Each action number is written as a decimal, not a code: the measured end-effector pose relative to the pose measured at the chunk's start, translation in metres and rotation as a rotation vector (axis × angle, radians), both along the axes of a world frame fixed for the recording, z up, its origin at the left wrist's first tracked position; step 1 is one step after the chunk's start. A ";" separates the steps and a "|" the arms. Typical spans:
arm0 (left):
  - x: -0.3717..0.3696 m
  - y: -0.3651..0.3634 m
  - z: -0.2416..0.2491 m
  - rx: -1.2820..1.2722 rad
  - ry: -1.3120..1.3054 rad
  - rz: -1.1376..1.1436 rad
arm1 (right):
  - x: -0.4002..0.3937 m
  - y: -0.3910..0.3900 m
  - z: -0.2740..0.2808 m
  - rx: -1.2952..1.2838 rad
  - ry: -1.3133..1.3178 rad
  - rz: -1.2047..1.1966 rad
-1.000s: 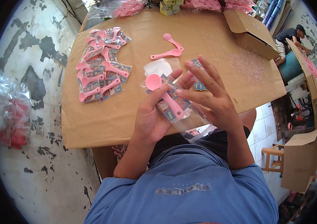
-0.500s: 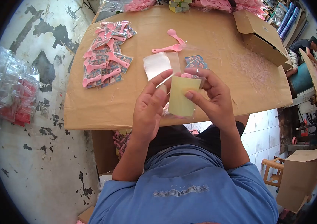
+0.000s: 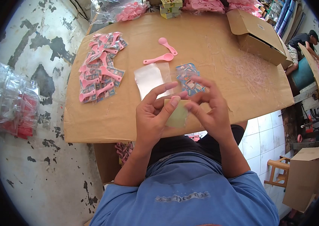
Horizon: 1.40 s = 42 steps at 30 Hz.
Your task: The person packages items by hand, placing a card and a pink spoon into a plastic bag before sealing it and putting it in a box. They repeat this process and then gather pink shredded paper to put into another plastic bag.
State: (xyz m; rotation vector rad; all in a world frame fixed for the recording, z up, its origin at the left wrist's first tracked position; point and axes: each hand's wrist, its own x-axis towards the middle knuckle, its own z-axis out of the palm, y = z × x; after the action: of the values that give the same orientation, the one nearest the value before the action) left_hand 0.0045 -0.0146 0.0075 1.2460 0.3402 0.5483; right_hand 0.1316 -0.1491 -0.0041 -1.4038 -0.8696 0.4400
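My left hand (image 3: 154, 111) pinches a pale yellow-green packet (image 3: 177, 115) at its top edge with the thumb. Close at the packet's right side is my right hand (image 3: 214, 109), its thumb and fingers apart and slightly blurred. Just beyond the hands lie a stack of clear and white bags (image 3: 149, 79) and several blue printed cards (image 3: 191, 81). Two loose pink spoons, one slanted (image 3: 167, 46) and one nearly level (image 3: 158, 58), rest behind them. Packed pink spoons with cards (image 3: 101, 69) form a pile on the left of the table.
The brown-covered table (image 3: 212, 124) spreads ahead. An open cardboard box (image 3: 259, 41) stands at its back right, near thin plastic strips (image 3: 248, 73). Bags of pink items (image 3: 131, 11) and small yellow boxes (image 3: 170, 8) line the back. A person (image 3: 300, 47) is at the far right.
My left thumb has closed on the packet, while my right thumb has come off its face. The packet sits lower and more of the blue cards shows. The camera view has shifted slightly.
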 end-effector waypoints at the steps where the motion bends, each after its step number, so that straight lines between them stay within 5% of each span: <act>1: 0.003 -0.001 0.000 0.041 -0.023 0.007 | 0.006 0.000 0.000 0.046 -0.173 -0.105; 7: 0.016 -0.011 -0.010 0.209 -0.063 -0.008 | 0.031 0.009 0.011 0.207 -0.852 -0.426; 10: 0.019 -0.018 -0.009 0.284 -0.027 -0.003 | 0.028 0.015 0.014 0.168 -0.920 -0.461; 25: 0.018 -0.019 -0.007 0.290 0.000 -0.072 | 0.037 0.019 0.016 0.212 -0.932 -0.496; 31: 0.019 -0.014 -0.002 0.338 0.157 -0.185 | 0.055 0.010 0.015 0.305 -0.545 -0.515; 32: 0.020 -0.014 -0.004 0.305 0.156 -0.190 | 0.061 0.011 0.009 0.400 -0.316 -0.489; 42: 0.031 -0.021 -0.002 0.231 -0.013 -0.128 | 0.047 -0.004 0.016 0.134 -0.931 -0.475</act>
State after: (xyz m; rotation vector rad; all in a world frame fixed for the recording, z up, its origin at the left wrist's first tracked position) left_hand 0.0357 -0.0357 0.0053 1.4760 0.1877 0.4947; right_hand 0.1787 -0.1535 0.0119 -1.6261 -1.2088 -0.6847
